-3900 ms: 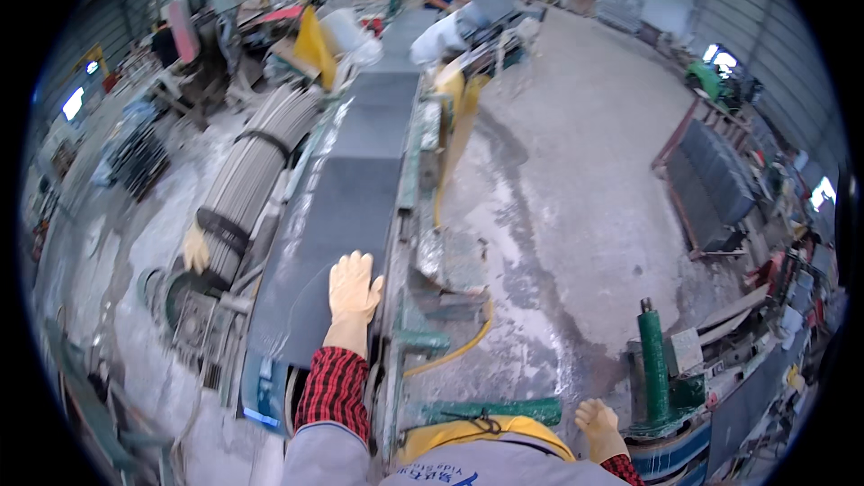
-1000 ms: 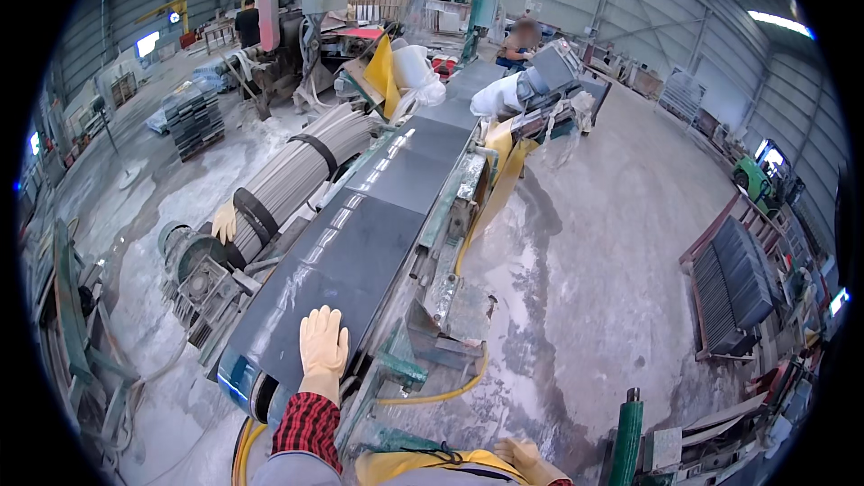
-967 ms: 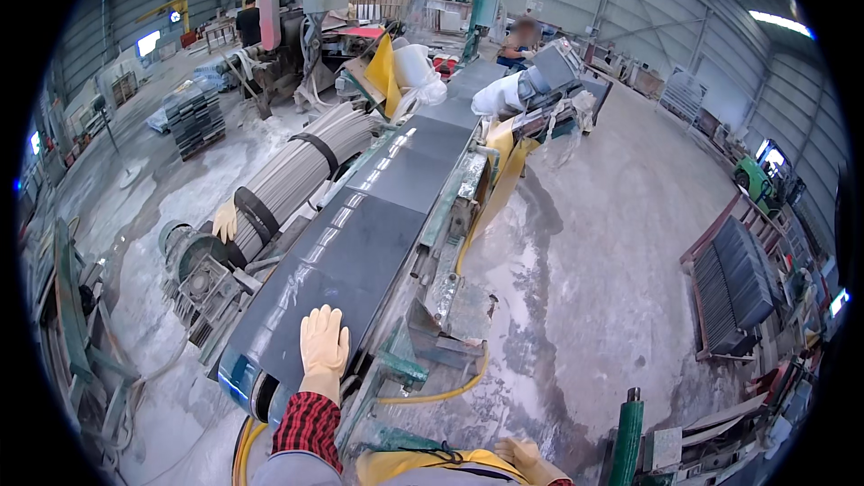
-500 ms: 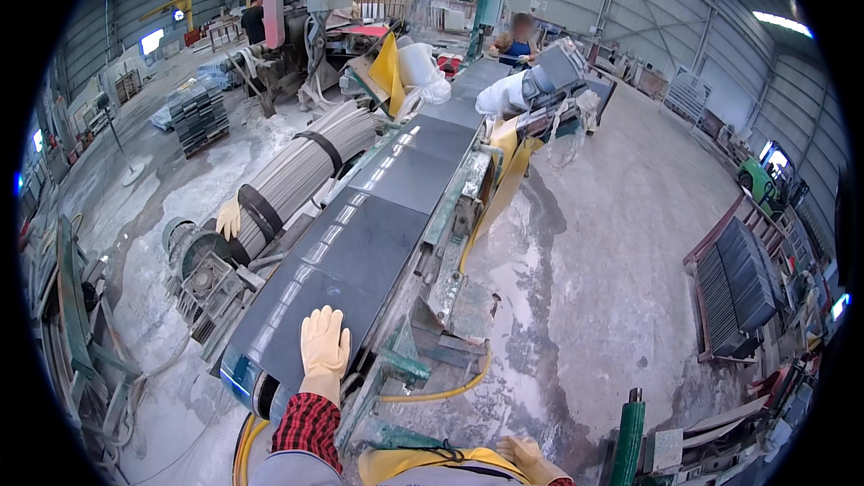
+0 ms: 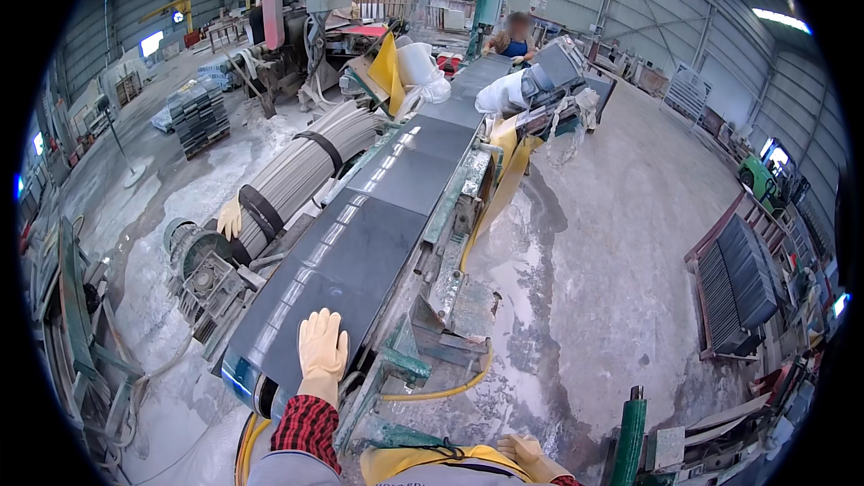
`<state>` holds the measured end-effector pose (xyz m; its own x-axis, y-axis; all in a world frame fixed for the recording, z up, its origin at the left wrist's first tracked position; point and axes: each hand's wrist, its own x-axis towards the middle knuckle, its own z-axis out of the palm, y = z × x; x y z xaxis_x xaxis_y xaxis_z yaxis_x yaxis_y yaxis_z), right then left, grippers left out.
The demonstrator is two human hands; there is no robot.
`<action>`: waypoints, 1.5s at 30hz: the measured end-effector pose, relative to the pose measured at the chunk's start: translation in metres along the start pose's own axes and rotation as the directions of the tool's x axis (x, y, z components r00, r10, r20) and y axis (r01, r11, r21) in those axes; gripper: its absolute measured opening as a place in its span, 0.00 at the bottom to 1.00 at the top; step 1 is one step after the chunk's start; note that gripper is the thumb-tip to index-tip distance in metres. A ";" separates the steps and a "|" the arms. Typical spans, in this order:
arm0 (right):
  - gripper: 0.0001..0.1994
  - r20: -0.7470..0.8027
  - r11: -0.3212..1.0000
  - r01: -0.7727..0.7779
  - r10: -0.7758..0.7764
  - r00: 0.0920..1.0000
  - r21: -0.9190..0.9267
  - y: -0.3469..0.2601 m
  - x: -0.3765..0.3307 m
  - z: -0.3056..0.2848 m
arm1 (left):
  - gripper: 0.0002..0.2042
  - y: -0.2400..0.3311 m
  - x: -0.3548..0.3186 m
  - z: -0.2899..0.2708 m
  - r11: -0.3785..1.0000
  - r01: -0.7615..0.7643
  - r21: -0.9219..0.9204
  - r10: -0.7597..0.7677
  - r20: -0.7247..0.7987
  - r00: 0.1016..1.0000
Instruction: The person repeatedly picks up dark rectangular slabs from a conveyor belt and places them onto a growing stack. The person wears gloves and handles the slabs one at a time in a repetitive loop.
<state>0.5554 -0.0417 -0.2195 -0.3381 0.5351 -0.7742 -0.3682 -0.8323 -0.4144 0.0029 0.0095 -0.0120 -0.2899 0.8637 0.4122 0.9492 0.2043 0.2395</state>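
Since half a second ago almost nothing has shifted: my left hand (image 5: 321, 353) stays flat on the near end of the dark stone slab (image 5: 335, 272), and the view has only tilted slightly. My grip there is apart, gloved fingers spread and pressed palm-down on the polished face, holding nothing. The red checked sleeve (image 5: 306, 429) runs from the wrist to the lower edge.

My right hand (image 5: 524, 451), also gloved, sits low by my waist near the yellow apron; I cannot tell whether its grip is apart or together, since only part of it shows.

The slab lies on a long conveyor line (image 5: 447, 207) that runs away from me, with a second dark slab (image 5: 410, 169) just beyond it, close end to end. To the left of the line lies a bundle of pale rods (image 5: 301, 171) bound with black straps, a glove (image 5: 230, 216) resting on its near end. A yellow hose (image 5: 450, 390) curves over the wet concrete floor (image 5: 585, 261) to the right of the line. At the far end a person (image 5: 517, 36) stands by the machine. A green post (image 5: 628, 436) stands at lower right.
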 end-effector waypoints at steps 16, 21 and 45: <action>0.16 -0.204 0.976 0.065 -0.108 0.973 -0.208 -0.001 -0.016 0.029 | 0.21 -0.001 -0.008 -0.004 1.000 -0.009 0.008 0.009 0.015 1.000; 0.17 -0.217 0.962 0.063 -0.123 0.968 -0.267 -0.004 -0.023 0.040 | 0.21 0.000 -0.009 -0.012 1.000 0.002 -0.007 -0.002 0.052 0.999; 0.12 -0.231 0.929 0.240 -0.309 0.923 -0.282 0.010 -0.025 0.040 | 0.19 0.000 -0.022 -0.019 0.999 -0.052 0.017 0.052 -0.012 0.999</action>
<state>0.5251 -0.0575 -0.1850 0.0013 0.7172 -0.6968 -0.1793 -0.6854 -0.7058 0.0067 -0.0190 -0.0043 -0.2415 0.8675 0.4349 0.9648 0.1669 0.2030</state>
